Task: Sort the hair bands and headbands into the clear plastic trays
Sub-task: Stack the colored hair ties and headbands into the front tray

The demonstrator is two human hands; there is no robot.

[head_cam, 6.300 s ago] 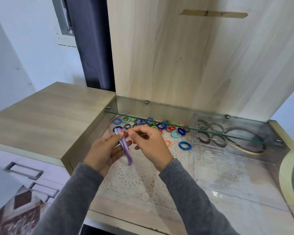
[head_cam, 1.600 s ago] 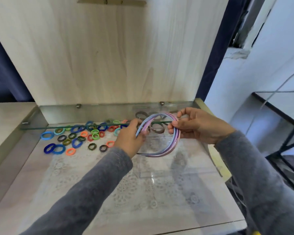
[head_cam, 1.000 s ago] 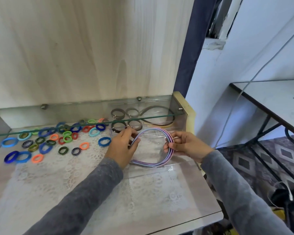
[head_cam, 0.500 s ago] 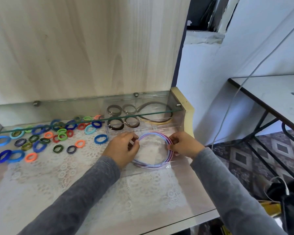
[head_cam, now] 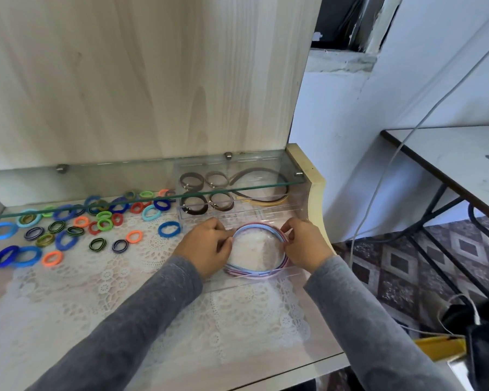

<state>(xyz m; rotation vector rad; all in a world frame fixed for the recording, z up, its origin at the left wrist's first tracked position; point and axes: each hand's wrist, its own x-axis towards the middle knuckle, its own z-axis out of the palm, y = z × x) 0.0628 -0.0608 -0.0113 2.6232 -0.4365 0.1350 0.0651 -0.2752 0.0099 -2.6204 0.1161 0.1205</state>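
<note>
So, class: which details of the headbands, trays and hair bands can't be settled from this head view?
- Pastel headbands: ends hidden by the left hand and right hand; count blurred.
- Near tray: transparent, its walls barely show.
- Rear hair bands: crossed by the glass shelf edge.
- Brown headband: seen only through glass.

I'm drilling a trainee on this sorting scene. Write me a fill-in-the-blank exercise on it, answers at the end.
1. Both hands, left hand and right hand, hold the pastel headbands inside the ____ clear tray.
2. The loose hair bands lie on the lace mat to the ____ of the trays.
3. The brown headband lies in the ____ tray, under the glass shelf.

Answers: near; left; far
</note>
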